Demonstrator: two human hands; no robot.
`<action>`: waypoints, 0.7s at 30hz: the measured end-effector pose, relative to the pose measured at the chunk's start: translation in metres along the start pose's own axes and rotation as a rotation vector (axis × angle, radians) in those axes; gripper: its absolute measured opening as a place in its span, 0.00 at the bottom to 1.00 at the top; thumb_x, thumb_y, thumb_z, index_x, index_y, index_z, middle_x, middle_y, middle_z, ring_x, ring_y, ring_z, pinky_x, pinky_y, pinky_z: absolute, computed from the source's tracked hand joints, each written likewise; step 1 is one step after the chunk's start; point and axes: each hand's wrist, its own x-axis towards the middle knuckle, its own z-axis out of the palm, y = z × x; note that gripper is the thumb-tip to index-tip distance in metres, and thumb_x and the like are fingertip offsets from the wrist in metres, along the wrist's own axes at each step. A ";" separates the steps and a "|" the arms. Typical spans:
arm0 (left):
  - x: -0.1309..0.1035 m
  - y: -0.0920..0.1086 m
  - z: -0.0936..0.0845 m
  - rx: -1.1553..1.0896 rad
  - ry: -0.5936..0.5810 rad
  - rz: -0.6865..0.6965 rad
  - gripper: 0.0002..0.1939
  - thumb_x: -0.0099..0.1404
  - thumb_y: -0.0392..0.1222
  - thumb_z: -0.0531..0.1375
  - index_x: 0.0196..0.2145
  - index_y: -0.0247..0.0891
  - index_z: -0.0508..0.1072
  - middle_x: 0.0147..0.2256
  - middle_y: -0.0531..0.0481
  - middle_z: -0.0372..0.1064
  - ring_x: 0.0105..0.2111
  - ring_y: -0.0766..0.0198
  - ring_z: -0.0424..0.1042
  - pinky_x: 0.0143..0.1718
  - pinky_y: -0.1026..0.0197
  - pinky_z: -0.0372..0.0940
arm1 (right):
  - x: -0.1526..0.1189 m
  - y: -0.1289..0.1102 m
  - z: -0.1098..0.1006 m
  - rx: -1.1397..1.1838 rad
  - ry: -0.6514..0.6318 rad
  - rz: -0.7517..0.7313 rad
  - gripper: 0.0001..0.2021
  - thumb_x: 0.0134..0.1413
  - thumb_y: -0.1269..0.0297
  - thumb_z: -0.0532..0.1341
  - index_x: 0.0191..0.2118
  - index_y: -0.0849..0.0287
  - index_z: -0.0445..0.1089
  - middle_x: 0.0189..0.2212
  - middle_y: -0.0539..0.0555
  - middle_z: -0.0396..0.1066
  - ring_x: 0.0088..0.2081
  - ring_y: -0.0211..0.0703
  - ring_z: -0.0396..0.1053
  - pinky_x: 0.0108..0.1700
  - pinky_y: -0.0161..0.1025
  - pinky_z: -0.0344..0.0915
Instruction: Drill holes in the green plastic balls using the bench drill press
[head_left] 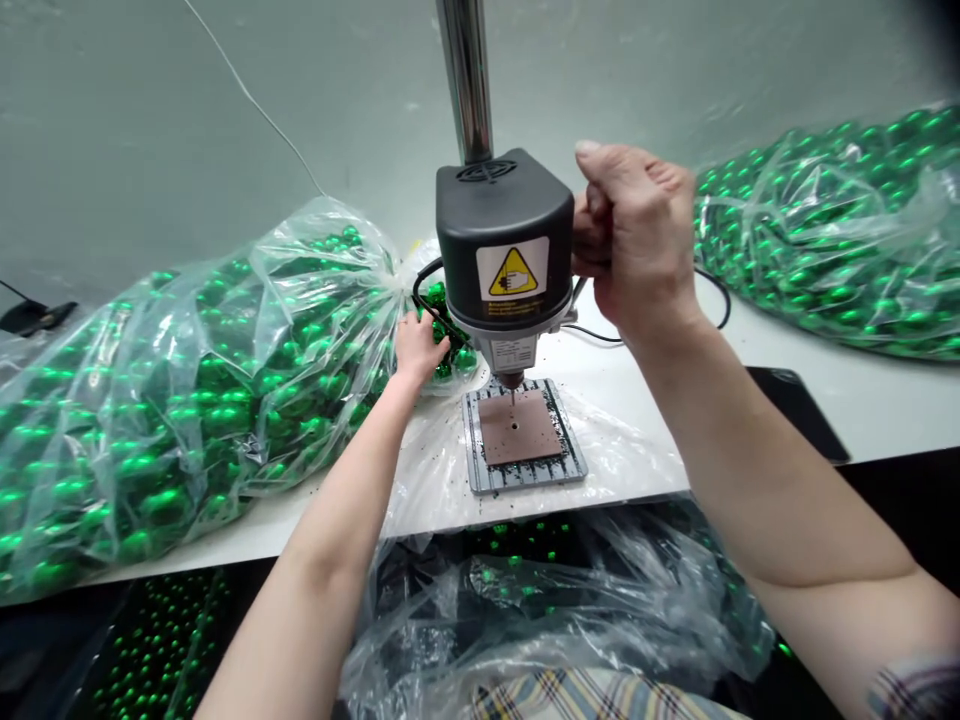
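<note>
Clenching right hand (637,225) at side of black drill press (504,240), around a mostly hidden part. Reaching left hand (420,350) to green beads (463,362) beside gathered plastic bag (225,380); can't tell if grasping any. Under drill bit (513,397): brown board (525,432) on grooved plate (480,482), atop white surface (622,385).
</note>
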 end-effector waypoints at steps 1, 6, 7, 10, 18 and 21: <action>-0.013 0.002 -0.006 -0.022 0.021 -0.048 0.19 0.54 0.39 0.69 0.44 0.37 0.75 0.47 0.39 0.73 0.52 0.45 0.69 0.53 0.49 0.65 | 0.000 -0.001 0.001 0.006 0.010 0.001 0.28 0.37 0.48 0.74 0.17 0.54 0.52 0.13 0.43 0.46 0.14 0.31 0.42 0.13 0.36 0.35; -0.098 0.026 -0.026 -0.708 -0.203 -0.542 0.25 0.58 0.49 0.69 0.50 0.37 0.72 0.38 0.45 0.76 0.33 0.60 0.75 0.34 0.58 0.71 | 0.000 -0.001 0.003 0.013 0.023 -0.016 0.28 0.36 0.47 0.74 0.16 0.53 0.52 0.14 0.44 0.43 0.14 0.33 0.42 0.13 0.39 0.35; -0.112 0.030 -0.026 -0.868 -0.288 -0.644 0.25 0.57 0.50 0.70 0.50 0.37 0.72 0.38 0.44 0.77 0.31 0.62 0.75 0.33 0.59 0.71 | 0.001 0.000 0.003 0.011 0.017 -0.027 0.29 0.37 0.47 0.73 0.17 0.53 0.51 0.14 0.44 0.42 0.15 0.33 0.42 0.14 0.39 0.35; -0.137 0.040 -0.021 -1.118 -0.413 -0.809 0.27 0.53 0.50 0.74 0.46 0.36 0.73 0.41 0.44 0.77 0.31 0.65 0.77 0.33 0.61 0.73 | 0.002 0.003 0.002 0.010 0.012 -0.048 0.30 0.38 0.45 0.73 0.18 0.52 0.50 0.14 0.44 0.42 0.15 0.33 0.41 0.15 0.39 0.35; -0.140 0.045 -0.002 -0.957 -0.354 -0.644 0.34 0.50 0.49 0.75 0.52 0.35 0.72 0.41 0.44 0.77 0.35 0.64 0.76 0.34 0.63 0.70 | 0.001 0.000 0.005 0.016 0.041 -0.020 0.31 0.35 0.40 0.73 0.17 0.52 0.51 0.13 0.43 0.44 0.15 0.32 0.40 0.15 0.40 0.34; -0.141 0.048 0.007 -0.839 -0.330 -0.506 0.33 0.49 0.47 0.75 0.51 0.35 0.73 0.40 0.46 0.77 0.38 0.62 0.75 0.39 0.62 0.70 | -0.004 -0.005 0.006 -0.014 0.032 -0.013 0.30 0.42 0.39 0.71 0.18 0.53 0.52 0.14 0.43 0.45 0.15 0.32 0.41 0.15 0.39 0.38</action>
